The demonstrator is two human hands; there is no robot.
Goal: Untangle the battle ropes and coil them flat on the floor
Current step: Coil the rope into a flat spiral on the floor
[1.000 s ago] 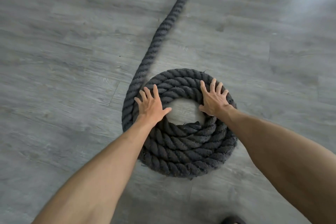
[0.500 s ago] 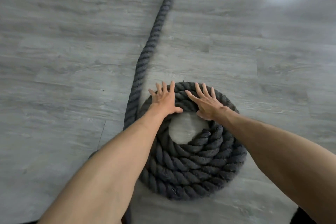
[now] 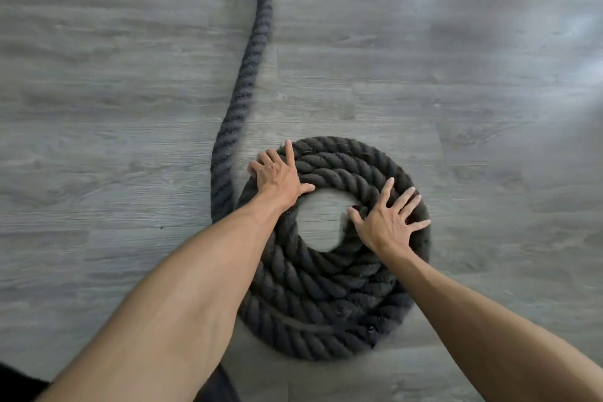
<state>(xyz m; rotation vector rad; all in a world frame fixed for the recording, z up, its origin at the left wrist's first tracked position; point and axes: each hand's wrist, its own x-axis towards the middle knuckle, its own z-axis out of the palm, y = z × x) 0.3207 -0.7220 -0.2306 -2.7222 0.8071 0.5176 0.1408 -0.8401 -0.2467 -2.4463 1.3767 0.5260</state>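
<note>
Now, head view: two bare forearms reach down and forward from the bottom corners, both ending palm-down on a coiled rope.
Left hand [image 3: 277, 178]: lies flat on the coil's far-left arc with the fingers spread. The forefinger points away from the person and the thumb stretches toward the open centre. It grasps nothing and only presses on the rope.
Right hand [image 3: 388, 222]: lies flat on the coil's right side, fingers splayed wide and angled away to the right, the thumb at the inner rim of the hole. This palm is also open and presses on the rope without gripping it.
Arms: the left forearm crosses the near-left part of the coil and hides it. The right forearm comes in from the lower right corner.
Battle rope coil [image 3: 326, 303]: thick dark twisted rope wound in several flat turns on the floor, with a round gap in the middle where bare planks show.
Rope tail [image 3: 241, 101]: runs just beside the coil's left edge, then away in a gentle bend to the top edge of the view.
Floor [image 3: 98, 108]: grey wood-grain planks with visible seams, and pale glare across the upper right.
Dark cloth [image 3: 218, 385]: shows at the bottom edge under the left forearm, too cropped to identify.
</note>
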